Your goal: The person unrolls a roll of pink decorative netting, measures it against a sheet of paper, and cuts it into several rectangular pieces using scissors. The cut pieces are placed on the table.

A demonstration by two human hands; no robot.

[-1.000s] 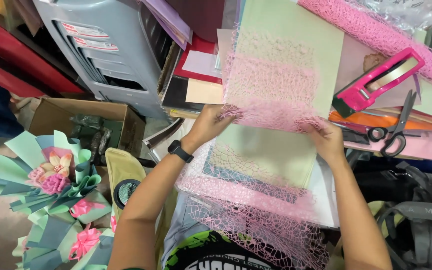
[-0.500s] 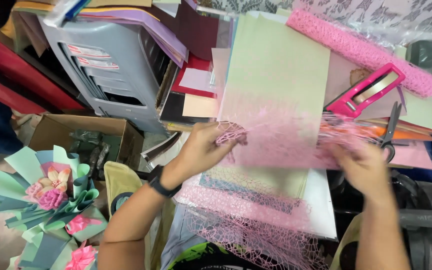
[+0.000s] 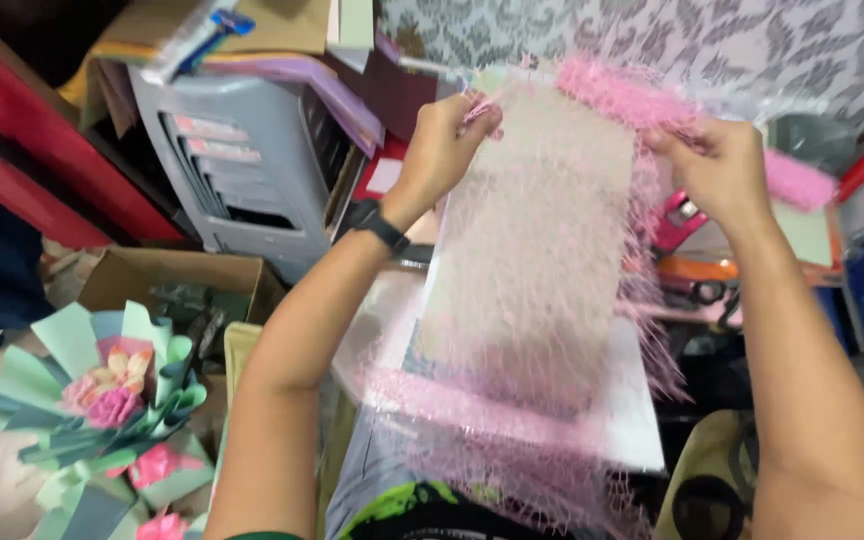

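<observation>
I'm holding the pink mesh sheet (image 3: 532, 270) up, left hand (image 3: 442, 150) pinching its eleven o'clock corner, right hand (image 3: 717, 165) clamping the one o'clock corner, long axis hanging toward six over the pale paper sheets (image 3: 632, 420).

Pink mesh (image 3: 532, 290) (lacy weave), mint-green paper bouquet (image 3: 102, 400), grey drawers (image 3: 242, 160).

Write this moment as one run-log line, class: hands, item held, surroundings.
left hand: pinches top corner of pink mesh netting sheet | right hand: grips opposite top corner | sheet: lifted, hanging | nearby: grey plastic drawer unit, green paper bouquet
</observation>
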